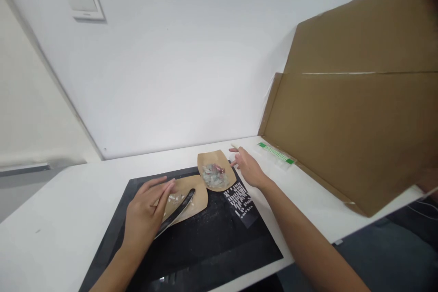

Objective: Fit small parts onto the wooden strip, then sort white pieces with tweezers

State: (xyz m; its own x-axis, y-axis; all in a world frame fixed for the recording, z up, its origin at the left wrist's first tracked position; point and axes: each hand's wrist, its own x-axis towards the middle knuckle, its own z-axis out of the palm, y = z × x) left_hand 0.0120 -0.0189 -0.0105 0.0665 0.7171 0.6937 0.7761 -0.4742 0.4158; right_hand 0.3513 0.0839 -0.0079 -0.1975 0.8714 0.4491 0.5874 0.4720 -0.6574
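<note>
My left hand [148,207] is over the left brown paper tray [200,203], its thumb and fingertips pressed together; what they hold, if anything, is too small to tell. Under that hand a dark curved strip [178,210] lies across the tray, among small white bits. My right hand [248,166] is just right of the second brown tray [207,159], with a thin pale stick [234,146] between its fingers. The second tray holds a heap of clear and reddish pieces [215,175]. Rows of small white pieces [239,198] lie on a dark sheet nearby.
A black mat [205,255] lies beneath the trays on the white table [68,219]. A large cardboard piece [342,123] stands at the right. A clear strip with green markings [276,153] lies before it. A white wall rises behind the table.
</note>
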